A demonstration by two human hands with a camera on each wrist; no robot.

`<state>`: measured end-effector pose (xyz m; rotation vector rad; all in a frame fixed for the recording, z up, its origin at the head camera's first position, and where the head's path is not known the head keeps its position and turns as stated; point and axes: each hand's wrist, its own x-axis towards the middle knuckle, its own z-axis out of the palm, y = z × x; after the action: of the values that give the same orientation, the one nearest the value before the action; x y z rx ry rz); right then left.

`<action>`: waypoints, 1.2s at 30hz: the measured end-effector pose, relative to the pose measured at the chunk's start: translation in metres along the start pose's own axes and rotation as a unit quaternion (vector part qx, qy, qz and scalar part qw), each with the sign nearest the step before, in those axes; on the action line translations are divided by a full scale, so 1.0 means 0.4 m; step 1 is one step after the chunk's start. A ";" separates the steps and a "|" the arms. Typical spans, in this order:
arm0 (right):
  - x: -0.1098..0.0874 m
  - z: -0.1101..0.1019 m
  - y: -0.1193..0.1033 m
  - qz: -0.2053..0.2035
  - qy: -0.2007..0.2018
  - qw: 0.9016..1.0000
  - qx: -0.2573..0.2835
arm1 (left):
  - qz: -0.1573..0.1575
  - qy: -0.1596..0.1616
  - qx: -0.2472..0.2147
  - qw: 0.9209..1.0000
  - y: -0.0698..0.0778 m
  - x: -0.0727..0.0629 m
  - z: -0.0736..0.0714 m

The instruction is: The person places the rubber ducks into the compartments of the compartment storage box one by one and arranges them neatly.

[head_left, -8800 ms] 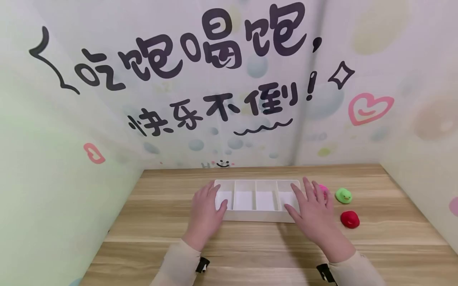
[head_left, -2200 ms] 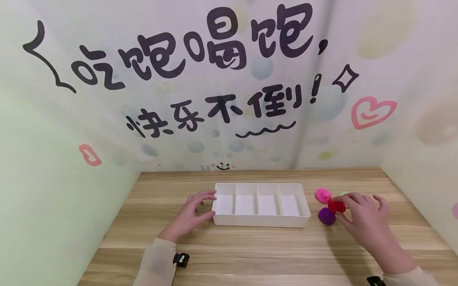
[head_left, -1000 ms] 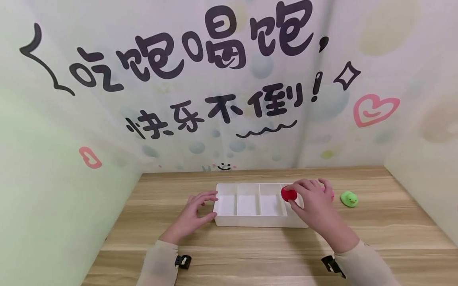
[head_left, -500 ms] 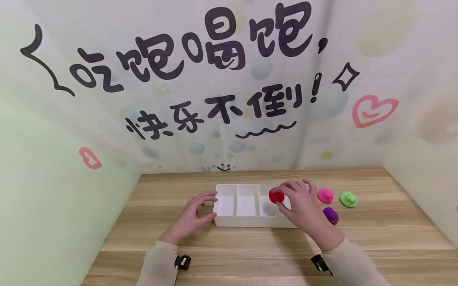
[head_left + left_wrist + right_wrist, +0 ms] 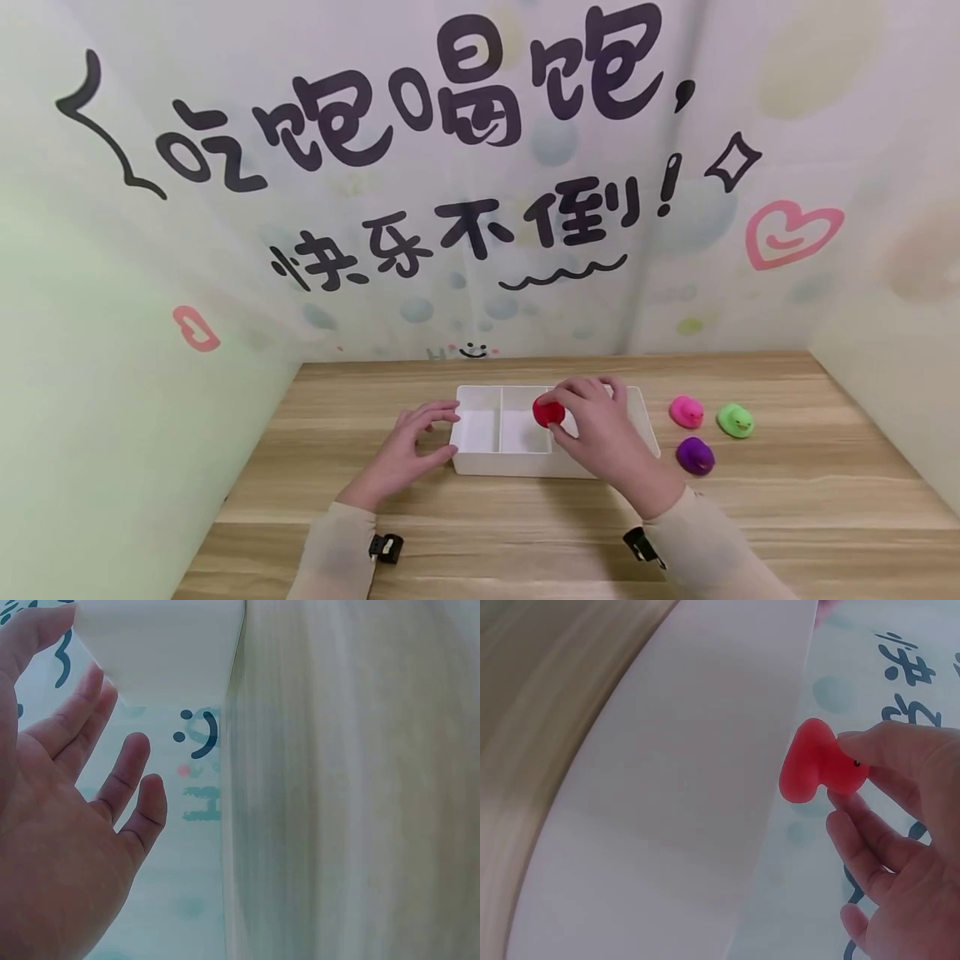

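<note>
My right hand (image 5: 603, 437) pinches a small red rubber duck (image 5: 547, 412) between thumb and index finger. It is over the white box (image 5: 517, 466), around the divider between the second and third compartments from the left. In the right wrist view the duck (image 5: 810, 765) sits by its head in the grip, above the box's long white wall (image 5: 667, 772), with the other fingers loosely bent. At the box's left end is my left hand (image 5: 401, 454), thumb and fingertips touching the end wall with nothing gripped. The right-hand compartments are partly hidden behind my right hand.
Right of the box, on the wooden table (image 5: 480, 550), stand a pink duck (image 5: 686, 412), a green duck (image 5: 736, 420) and a purple duck (image 5: 696, 456). A printed wall sheet (image 5: 420, 200) rises behind the table, with side panels left and right.
Both hands were at the box's ends at first. My right hand then took the red duck from the table and carried it left over the box. My left hand keeps to the left end.
</note>
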<state>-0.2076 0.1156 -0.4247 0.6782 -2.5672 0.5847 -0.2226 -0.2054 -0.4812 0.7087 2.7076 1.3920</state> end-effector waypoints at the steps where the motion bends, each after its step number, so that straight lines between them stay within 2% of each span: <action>1: 0.005 0.003 -0.006 -0.002 -0.001 1.000 0.000 | 0.000 0.000 0.001 1.000 -0.001 0.000 0.000; 11: 0.052 0.031 -0.054 -0.020 -0.011 1.000 0.010 | -0.006 -0.002 0.012 1.000 0.002 0.005 0.000; 21: 0.089 0.057 -0.093 -0.013 -0.053 0.998 0.020 | -0.020 -0.007 0.010 1.000 0.005 0.003 -0.002; 29: 0.105 0.091 -0.105 -0.024 -0.065 0.997 0.030 | -0.007 -0.007 0.011 1.000 0.003 0.006 0.000; 36: 0.113 0.122 -0.104 -0.044 -0.074 0.996 0.034 | -0.017 -0.009 0.009 1.000 0.003 0.005 -0.002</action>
<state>-0.2349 0.0421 -0.4308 0.8826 -2.6470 0.6159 -0.2241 -0.2046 -0.4794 0.6691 2.7079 1.3505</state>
